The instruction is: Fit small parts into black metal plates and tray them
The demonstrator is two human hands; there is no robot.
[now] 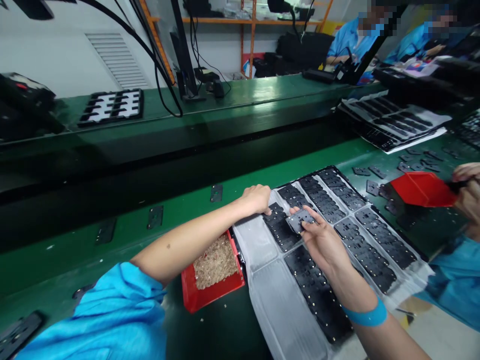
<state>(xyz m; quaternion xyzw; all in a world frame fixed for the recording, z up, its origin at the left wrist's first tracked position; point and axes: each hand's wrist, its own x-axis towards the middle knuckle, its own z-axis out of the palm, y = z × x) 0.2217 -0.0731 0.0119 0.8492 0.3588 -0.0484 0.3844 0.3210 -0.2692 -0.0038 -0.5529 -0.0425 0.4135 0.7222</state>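
My right hand (pixel 318 237) pinches a flat black plastic part (pixel 300 220) with small holes, just above a clear plastic tray (pixel 258 247). Rows of similar black parts (pixel 318 295) fill several of the tray's compartments; the ones along its left side show bare plastic. At the tray's upper left edge, my left hand (pixel 257 199) is curled down with its fingertips by a row of parts. Whatever those fingers grip is hidden under the hand.
A red bin (pixel 213 300) of small tan pieces stands left of the tray. Loose black parts (pixel 155 216) lie along the green bench (pixel 135 240). At right, a co-worker's hand (pixel 468 192) holds a red scoop-like container (pixel 423 190) near scattered parts. Stacked trays (pixel 393 120) lie behind.
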